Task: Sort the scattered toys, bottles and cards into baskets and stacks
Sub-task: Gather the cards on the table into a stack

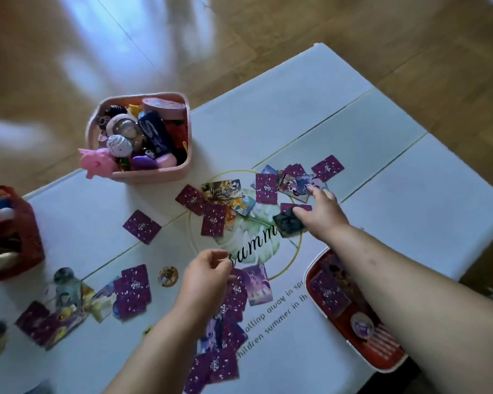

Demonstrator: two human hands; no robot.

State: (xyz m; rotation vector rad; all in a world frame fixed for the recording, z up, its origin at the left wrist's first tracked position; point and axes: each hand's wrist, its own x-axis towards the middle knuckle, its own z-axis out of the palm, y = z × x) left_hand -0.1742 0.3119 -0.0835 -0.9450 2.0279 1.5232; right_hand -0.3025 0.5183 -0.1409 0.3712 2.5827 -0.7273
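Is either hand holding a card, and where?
Right hand only touches scattered cards with spread fingers. Left hand curls over a purple card; whether it holds it cannot be told.

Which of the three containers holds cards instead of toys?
The white-rimmed red tray under the right forearm: purple-backed cards lie in it. The pink basket and the red basket at left hold toys.

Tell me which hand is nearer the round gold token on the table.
Left. The left hand is just beside the round gold token, a small gap apart. The right hand is much farther off, up the table over the scattered cards.
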